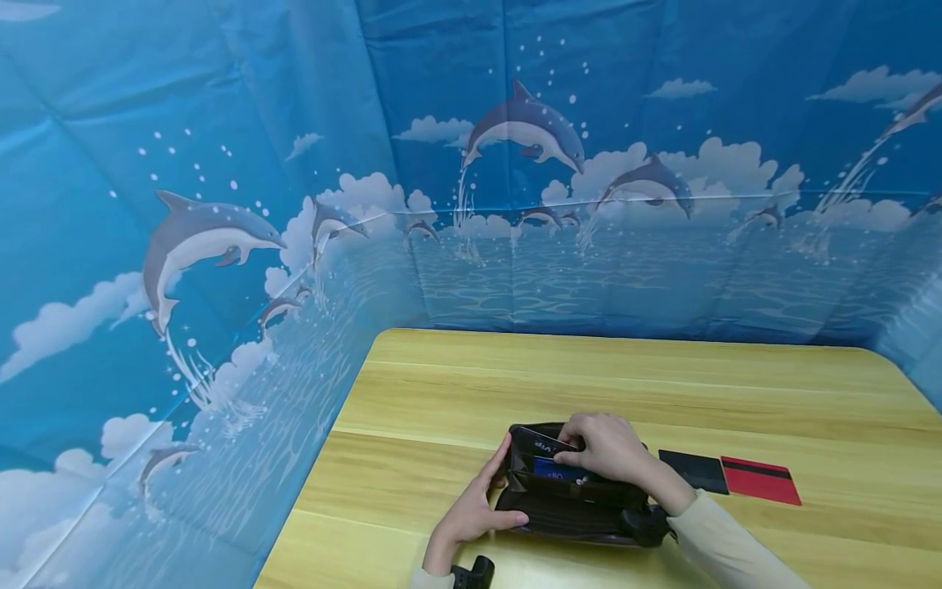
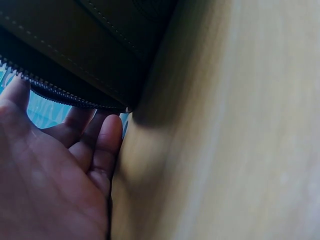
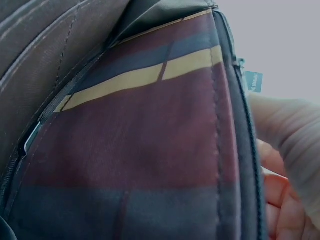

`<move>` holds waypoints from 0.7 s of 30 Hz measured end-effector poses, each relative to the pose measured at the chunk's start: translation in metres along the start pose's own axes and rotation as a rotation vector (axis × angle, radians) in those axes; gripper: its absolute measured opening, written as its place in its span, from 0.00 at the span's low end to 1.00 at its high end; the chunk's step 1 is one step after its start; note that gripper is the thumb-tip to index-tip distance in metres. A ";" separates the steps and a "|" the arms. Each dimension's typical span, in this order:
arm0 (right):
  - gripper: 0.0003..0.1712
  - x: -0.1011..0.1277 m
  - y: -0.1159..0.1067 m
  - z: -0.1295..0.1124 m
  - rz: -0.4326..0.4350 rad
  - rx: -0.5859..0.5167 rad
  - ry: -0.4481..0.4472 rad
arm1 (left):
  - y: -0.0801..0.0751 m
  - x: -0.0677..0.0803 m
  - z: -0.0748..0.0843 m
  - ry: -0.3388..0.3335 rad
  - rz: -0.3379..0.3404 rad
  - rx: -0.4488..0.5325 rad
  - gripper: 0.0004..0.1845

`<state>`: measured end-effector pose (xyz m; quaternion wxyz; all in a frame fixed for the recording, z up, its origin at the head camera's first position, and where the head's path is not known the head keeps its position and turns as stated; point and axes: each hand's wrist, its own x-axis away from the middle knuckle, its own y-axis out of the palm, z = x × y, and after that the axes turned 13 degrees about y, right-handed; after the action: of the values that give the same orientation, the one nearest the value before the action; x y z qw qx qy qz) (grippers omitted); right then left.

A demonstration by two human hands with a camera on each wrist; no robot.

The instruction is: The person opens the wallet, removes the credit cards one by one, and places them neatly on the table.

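- A black zip-around wallet [image 1: 570, 499] lies open on the near middle of the wooden counter [image 1: 736, 384], its card slots facing up.
- The left hand [image 1: 477, 507] is at the wallet's left edge: the straight fingers rest against its far-left side and the thumb lies along the near-left corner. In the left wrist view the relaxed fingers [image 2: 102, 145] lie under the zip edge of the wallet [image 2: 85, 55], with nothing held in the palm.
- The right hand [image 1: 607, 448] comes over the wallet from the right, its fingers curled down into the far card slots, pinching a dark card [image 1: 548, 444] with pale lettering that sticks up out of a slot.
- A blue card [image 1: 552, 471] sits in a slot just nearer than that one, partly hidden by the right hand.
- The right wrist view looks into the wallet's lining [image 3: 135, 150], maroon with dark and cream stripes.
- On the counter just right of the wallet lie a black card [image 1: 695, 471] and, touching its right edge, a red card with a black stripe [image 1: 760, 479].
- A blue dolphin-print backdrop [image 1: 221, 204] walls in the counter on the left and far sides.
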<state>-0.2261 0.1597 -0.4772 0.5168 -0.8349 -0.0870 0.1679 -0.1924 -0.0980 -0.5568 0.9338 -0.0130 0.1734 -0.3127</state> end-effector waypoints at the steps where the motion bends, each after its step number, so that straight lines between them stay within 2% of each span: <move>1: 0.10 0.000 0.000 0.000 -0.002 0.007 0.000 | 0.000 0.000 -0.004 -0.001 0.006 -0.005 0.56; 4: 0.12 0.001 0.000 0.001 -0.005 0.016 -0.001 | 0.000 0.001 -0.012 0.016 0.021 -0.014 0.56; 9: 0.12 0.001 0.000 0.001 -0.008 0.003 0.009 | 0.001 0.002 -0.016 0.054 0.036 -0.023 0.56; 16: 0.13 0.000 0.002 0.000 0.010 -0.015 0.044 | 0.001 0.003 -0.017 0.055 0.037 -0.031 0.55; 21: 0.12 -0.001 0.002 0.001 0.024 -0.069 0.081 | 0.000 0.001 -0.013 0.013 0.032 -0.040 0.56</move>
<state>-0.2278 0.1591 -0.4794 0.4889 -0.8593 -0.0615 0.1370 -0.1958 -0.0976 -0.5695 0.9371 -0.0270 0.1859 -0.2944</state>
